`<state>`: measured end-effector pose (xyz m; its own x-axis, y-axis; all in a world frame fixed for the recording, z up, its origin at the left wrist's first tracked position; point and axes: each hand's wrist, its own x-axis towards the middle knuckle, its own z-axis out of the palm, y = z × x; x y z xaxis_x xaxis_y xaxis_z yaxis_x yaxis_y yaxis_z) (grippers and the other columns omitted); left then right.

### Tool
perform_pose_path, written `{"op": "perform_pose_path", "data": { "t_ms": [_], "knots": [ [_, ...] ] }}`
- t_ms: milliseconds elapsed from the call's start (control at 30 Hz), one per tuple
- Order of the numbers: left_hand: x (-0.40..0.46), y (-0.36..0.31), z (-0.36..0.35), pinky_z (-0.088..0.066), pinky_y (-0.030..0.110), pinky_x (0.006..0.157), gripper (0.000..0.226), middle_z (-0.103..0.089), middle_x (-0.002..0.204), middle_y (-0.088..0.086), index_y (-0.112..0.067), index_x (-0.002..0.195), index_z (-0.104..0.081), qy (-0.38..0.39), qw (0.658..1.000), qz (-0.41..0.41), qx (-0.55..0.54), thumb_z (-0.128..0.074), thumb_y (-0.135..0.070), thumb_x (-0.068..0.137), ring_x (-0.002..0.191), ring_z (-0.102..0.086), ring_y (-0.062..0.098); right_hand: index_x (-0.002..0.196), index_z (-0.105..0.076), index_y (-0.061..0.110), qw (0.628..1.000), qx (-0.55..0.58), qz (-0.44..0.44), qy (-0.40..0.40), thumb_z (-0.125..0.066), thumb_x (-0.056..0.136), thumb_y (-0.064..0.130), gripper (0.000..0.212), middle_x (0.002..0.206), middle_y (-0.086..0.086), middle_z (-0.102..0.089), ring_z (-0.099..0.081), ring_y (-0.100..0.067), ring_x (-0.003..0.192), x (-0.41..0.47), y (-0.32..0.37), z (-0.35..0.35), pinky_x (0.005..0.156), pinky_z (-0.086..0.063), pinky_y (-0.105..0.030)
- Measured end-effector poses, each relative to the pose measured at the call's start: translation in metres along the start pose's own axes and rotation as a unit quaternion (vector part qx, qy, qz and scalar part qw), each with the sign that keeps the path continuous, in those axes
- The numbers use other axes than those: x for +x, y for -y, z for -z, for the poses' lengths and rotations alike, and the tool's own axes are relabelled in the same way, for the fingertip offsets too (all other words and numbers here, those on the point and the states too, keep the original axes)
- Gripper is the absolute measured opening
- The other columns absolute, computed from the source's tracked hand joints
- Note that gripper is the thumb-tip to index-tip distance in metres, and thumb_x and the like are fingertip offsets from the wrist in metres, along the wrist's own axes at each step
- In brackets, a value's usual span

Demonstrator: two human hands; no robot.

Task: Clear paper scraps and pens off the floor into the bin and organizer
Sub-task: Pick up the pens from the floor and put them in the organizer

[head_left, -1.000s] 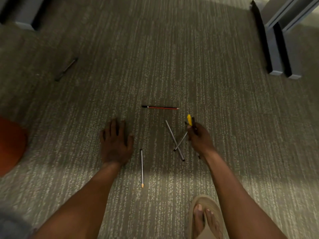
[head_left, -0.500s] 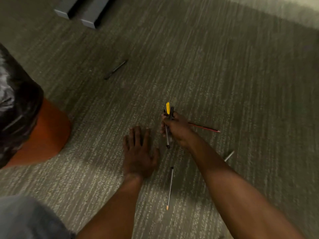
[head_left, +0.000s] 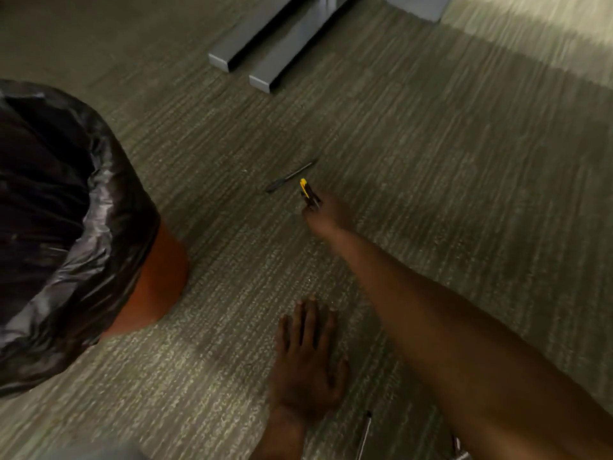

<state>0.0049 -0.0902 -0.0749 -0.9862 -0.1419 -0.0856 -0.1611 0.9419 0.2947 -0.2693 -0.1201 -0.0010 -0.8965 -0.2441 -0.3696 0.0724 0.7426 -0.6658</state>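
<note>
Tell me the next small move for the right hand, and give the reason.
Probably reach a little further and pinch up the dark pen on the carpet. The right hand is stretched out just short of it, already closed on a bundle of pens with a yellow one on top. The left hand lies flat on the carpet as a brace.

Carpeted floor [head_left: 431, 154] bears a dark pen [head_left: 290, 176] and bin [head_left: 159, 280].
</note>
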Motion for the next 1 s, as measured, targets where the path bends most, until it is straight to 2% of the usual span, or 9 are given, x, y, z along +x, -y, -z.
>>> {"op": "perform_pose_path", "data": {
  "t_ms": [100, 200, 367, 433, 500, 667, 800, 933, 1000],
  "knots": [
    [0.001, -0.001, 0.001, -0.014, 0.062, 0.127, 0.078, -0.010, 0.176, 0.011, -0.026, 0.166, -0.023, -0.008, 1.000, 0.004, -0.014, -0.043, -0.060, 0.098, 0.164, -0.006, 0.035, 0.120, -0.070, 0.011, 0.986, -0.138, 0.097, 0.010, -0.064, 0.092, 0.022, 0.031, 0.117, -0.018, -0.071, -0.065, -0.037, 0.113, 0.012, 0.017, 0.003, 0.092, -0.051, -0.040],
    [0.001, -0.001, 0.001, -0.017, 0.062, 0.127, 0.079, -0.011, 0.176, 0.010, -0.026, 0.166, -0.024, -0.010, 1.000, 0.004, -0.018, -0.045, -0.060, 0.098, 0.164, -0.007, 0.034, 0.119, -0.065, 0.011, 0.946, -0.251, 0.202, -0.009, -0.059, 0.093, 0.015, 0.027, 0.128, -0.016, -0.061, -0.062, -0.039, 0.112, 0.021, 0.030, -0.001, 0.091, -0.050, -0.042],
    [0.001, -0.001, 0.003, -0.015, 0.061, 0.127, 0.078, -0.013, 0.176, 0.012, -0.025, 0.164, -0.028, -0.002, 1.000, 0.010, -0.016, -0.046, -0.060, 0.097, 0.164, -0.007, 0.033, 0.148, -0.044, 0.011, 0.894, -0.334, 0.295, 0.048, -0.045, 0.098, 0.005, 0.050, 0.161, -0.021, -0.026, -0.043, -0.041, 0.137, 0.034, 0.048, -0.020, 0.107, -0.042, -0.043],
    [0.002, -0.002, 0.005, -0.010, 0.059, 0.128, 0.078, -0.011, 0.176, 0.011, -0.026, 0.166, -0.023, 0.010, 1.000, 0.013, -0.007, -0.040, -0.062, 0.099, 0.164, -0.004, 0.033, 0.149, -0.042, 0.013, 0.865, -0.392, 0.309, 0.054, -0.041, 0.102, 0.011, 0.047, 0.160, -0.021, -0.028, -0.050, -0.044, 0.130, 0.038, 0.045, -0.021, 0.104, -0.045, -0.046],
    [0.002, -0.002, 0.005, -0.003, 0.057, 0.129, 0.078, -0.006, 0.177, 0.010, -0.027, 0.167, -0.016, 0.021, 1.000, 0.017, 0.003, -0.033, -0.065, 0.100, 0.164, 0.001, 0.032, 0.143, -0.050, 0.012, 0.849, -0.420, 0.317, 0.047, -0.038, 0.105, 0.018, 0.040, 0.149, -0.020, -0.042, -0.058, -0.044, 0.119, 0.039, 0.040, -0.020, 0.097, -0.049, -0.046],
    [0.003, -0.002, 0.006, -0.002, 0.058, 0.129, 0.080, -0.002, 0.177, 0.009, -0.028, 0.168, -0.012, 0.033, 0.999, 0.020, 0.006, -0.034, -0.065, 0.100, 0.164, 0.004, 0.031, 0.123, -0.063, 0.008, 0.852, -0.404, 0.334, 0.009, -0.045, 0.100, 0.018, 0.030, 0.121, -0.020, -0.063, -0.063, -0.040, 0.109, 0.029, 0.034, -0.013, 0.085, -0.049, -0.043],
    [0.003, -0.002, 0.006, -0.005, 0.059, 0.128, 0.080, -0.004, 0.177, 0.010, -0.028, 0.168, -0.012, 0.034, 0.999, 0.018, 0.007, -0.034, -0.065, 0.100, 0.164, 0.003, 0.031, 0.115, -0.065, 0.009, 0.881, -0.367, 0.292, 0.064, -0.048, 0.100, 0.021, 0.026, 0.119, -0.020, -0.067, -0.065, -0.040, 0.108, 0.008, 0.024, -0.018, 0.088, -0.051, -0.042],
    [0.003, -0.003, 0.008, -0.005, 0.059, 0.128, 0.078, -0.004, 0.177, 0.010, -0.029, 0.168, -0.011, 0.038, 0.999, 0.021, 0.015, -0.029, -0.066, 0.101, 0.164, 0.005, 0.030, 0.117, -0.067, 0.010, 0.931, -0.247, 0.235, 0.129, -0.056, 0.098, 0.027, 0.028, 0.115, -0.017, -0.070, -0.065, -0.036, 0.107, -0.021, 0.011, -0.013, 0.084, -0.051, -0.038],
    [0.002, -0.004, 0.008, -0.005, 0.058, 0.128, 0.077, -0.005, 0.177, 0.009, -0.030, 0.167, -0.011, 0.035, 0.999, 0.020, 0.016, -0.029, -0.066, 0.101, 0.164, 0.005, 0.030, 0.108, -0.069, 0.009, 0.960, -0.111, 0.187, 0.174, -0.056, 0.100, 0.025, 0.022, 0.100, -0.016, -0.074, -0.069, -0.032, 0.096, -0.037, 0.003, -0.010, 0.076, -0.051, -0.035]
  ]
}}
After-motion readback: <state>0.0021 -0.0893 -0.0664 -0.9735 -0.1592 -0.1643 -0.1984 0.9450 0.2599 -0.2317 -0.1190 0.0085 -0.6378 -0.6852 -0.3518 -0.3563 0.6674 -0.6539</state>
